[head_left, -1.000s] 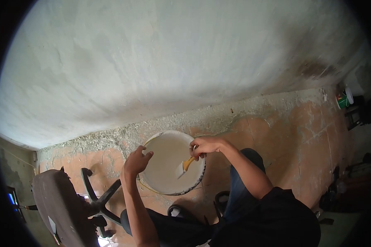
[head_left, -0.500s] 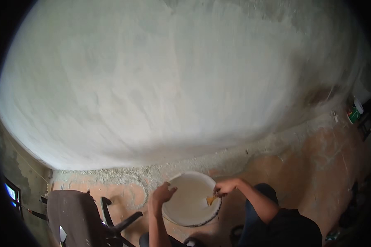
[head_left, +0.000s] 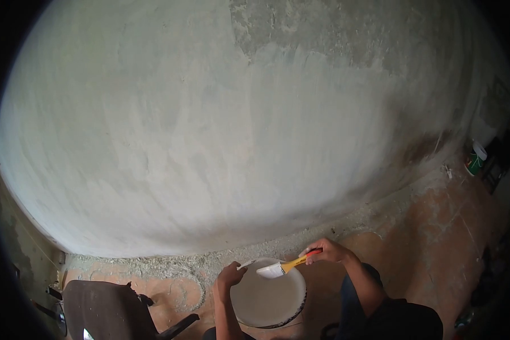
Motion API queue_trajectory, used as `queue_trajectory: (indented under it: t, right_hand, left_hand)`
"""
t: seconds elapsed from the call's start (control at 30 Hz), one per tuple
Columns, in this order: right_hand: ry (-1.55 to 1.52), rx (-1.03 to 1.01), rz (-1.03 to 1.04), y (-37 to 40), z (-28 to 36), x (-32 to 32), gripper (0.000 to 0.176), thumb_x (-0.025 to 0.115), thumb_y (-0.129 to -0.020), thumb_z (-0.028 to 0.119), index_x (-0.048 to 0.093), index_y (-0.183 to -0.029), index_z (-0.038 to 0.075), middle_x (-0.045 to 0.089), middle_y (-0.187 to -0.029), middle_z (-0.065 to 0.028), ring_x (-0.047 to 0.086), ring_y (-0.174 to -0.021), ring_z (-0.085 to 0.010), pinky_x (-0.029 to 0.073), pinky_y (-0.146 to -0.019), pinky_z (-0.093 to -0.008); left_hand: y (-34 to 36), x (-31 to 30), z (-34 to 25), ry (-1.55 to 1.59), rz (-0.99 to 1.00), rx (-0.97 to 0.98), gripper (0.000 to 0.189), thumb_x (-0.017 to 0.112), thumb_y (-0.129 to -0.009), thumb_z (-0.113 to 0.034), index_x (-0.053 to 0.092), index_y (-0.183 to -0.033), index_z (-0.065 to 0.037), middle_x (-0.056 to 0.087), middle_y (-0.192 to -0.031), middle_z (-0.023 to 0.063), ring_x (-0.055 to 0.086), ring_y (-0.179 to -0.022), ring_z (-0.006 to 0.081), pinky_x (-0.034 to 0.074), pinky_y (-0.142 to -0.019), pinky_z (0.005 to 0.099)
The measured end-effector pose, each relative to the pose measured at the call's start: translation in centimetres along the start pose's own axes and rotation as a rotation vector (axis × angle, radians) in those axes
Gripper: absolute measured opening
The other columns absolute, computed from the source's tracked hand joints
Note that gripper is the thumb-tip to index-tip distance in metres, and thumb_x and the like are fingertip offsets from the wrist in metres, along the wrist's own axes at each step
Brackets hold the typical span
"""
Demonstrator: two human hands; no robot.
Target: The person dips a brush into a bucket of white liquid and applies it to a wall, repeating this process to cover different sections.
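My right hand [head_left: 326, 253] grips the yellow and red handle of a paintbrush [head_left: 293, 263]. White paint coats its bristles, which are over the upper part of a round basin [head_left: 304, 294]. Whitish liquid [head_left: 266, 297] lies inside the basin. My left hand [head_left: 230, 275] is closed on the basin's upper left rim. In front of me rises a wall [head_left: 181, 141], mostly covered in a pale, streaky coat, with a bare grey patch at the top right.
A dark brown chair [head_left: 105, 309] stands at the lower left. Flaked debris [head_left: 158, 265] lies along the wall's foot on the orange-brown floor [head_left: 419, 226]. At the far right, a green and white bucket [head_left: 476, 160] stands near the wall.
The paintbrush has come up out of the basin, and its white bristles now show pointing left. My view has tilted upward, so more of the wall's grey patch is visible.
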State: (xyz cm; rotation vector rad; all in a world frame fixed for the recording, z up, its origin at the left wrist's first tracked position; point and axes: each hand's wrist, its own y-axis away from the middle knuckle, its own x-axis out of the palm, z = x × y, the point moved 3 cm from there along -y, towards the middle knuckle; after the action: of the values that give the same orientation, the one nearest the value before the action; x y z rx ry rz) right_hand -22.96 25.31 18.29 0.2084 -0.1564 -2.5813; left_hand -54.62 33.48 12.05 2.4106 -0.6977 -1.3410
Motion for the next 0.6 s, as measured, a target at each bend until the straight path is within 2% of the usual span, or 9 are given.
queue_trajectory:
  t: [0.07,0.1,0.17,0.2,0.27,0.47,0.6]
  right_hand:
    - [-0.079,-0.199,-0.264,0.2,1.1,-0.7,0.019,0.060,-0.087,0.006,0.064,-0.103,-0.005,0.067,-0.083,-0.0080,0.062,-0.076,-0.0110,0.050,-0.074,-0.0256]
    - [-0.076,-0.196,-0.266,0.1,1.4,-0.4,0.019,0.060,-0.087,0.006,0.064,-0.103,-0.005,0.067,-0.083,-0.0080,0.062,-0.076,-0.0110,0.050,-0.074,-0.0256]
    - [-0.263,-0.249,-0.444,-0.3,2.3,-0.1,0.019,0.058,-0.091,0.013,0.063,-0.096,-0.004,0.065,-0.080,-0.0079,0.061,-0.071,-0.0120,0.051,-0.070,-0.0260]
    - [-0.259,-0.246,-0.444,-0.7,2.9,0.4,0.019,0.058,-0.091,0.013,0.063,-0.096,-0.004,0.065,-0.080,-0.0079,0.061,-0.071,-0.0120,0.051,-0.070,-0.0260]
    - [-0.482,-0.347,-0.492,-1.4,4.4,1.0,0.027,0.054,-0.095,0.024,0.061,-0.093,-0.002,0.062,-0.077,-0.0065,0.058,-0.065,-0.0115,0.049,-0.063,-0.0251]
    - [-0.515,-0.276,-0.644,-2.3,6.2,1.3,0.034,0.050,-0.095,0.035,0.060,-0.089,0.003,0.060,-0.075,-0.0058,0.054,-0.060,-0.0101,0.044,-0.055,-0.0223]
    - [-0.512,-0.286,-0.713,-2.5,8.2,1.8,0.034,0.050,-0.095,0.036,0.059,-0.087,0.004,0.060,-0.075,-0.0056,0.052,-0.059,-0.0099,0.043,-0.055,-0.0224]
  left_hand:
    - [-0.7,0.0,0.3,-0.009,-0.032,0.016,0.056,0.054,-0.086,-0.047,0.055,-0.121,-0.003,0.059,-0.117,0.0226,0.055,-0.112,0.0355,0.043,-0.095,0.0407]
    - [-0.9,0.0,0.4,-0.018,-0.064,0.026,0.056,0.054,-0.086,-0.047,0.055,-0.120,-0.003,0.059,-0.117,0.0227,0.056,-0.111,0.0355,0.043,-0.095,0.0406]
    - [-1.0,0.0,0.3,-0.017,-0.055,0.027,0.056,0.055,-0.086,-0.047,0.055,-0.120,-0.003,0.059,-0.116,0.0231,0.056,-0.111,0.0355,0.043,-0.095,0.0406]
    - [-1.1,0.0,0.2,-0.016,-0.049,0.025,0.056,0.055,-0.086,-0.047,0.056,-0.120,-0.002,0.059,-0.116,0.0235,0.056,-0.110,0.0355,0.043,-0.094,0.0405]
    - [-2.0,0.6,0.7,-0.015,-0.032,0.038,0.057,0.055,-0.086,-0.047,0.055,-0.120,-0.002,0.059,-0.116,0.0238,0.056,-0.111,0.0353,0.043,-0.094,0.0403]
    - [-1.5,0.5,0.7,-0.020,-0.021,0.049,0.059,0.055,-0.086,-0.047,0.054,-0.121,0.000,0.059,-0.116,0.0241,0.057,-0.111,0.0351,0.043,-0.094,0.0395]
    - [-1.2,0.6,1.0,-0.037,-0.028,0.059,0.060,0.055,-0.086,-0.047,0.054,-0.122,0.001,0.059,-0.117,0.0240,0.057,-0.110,0.0350,0.043,-0.094,0.0391]
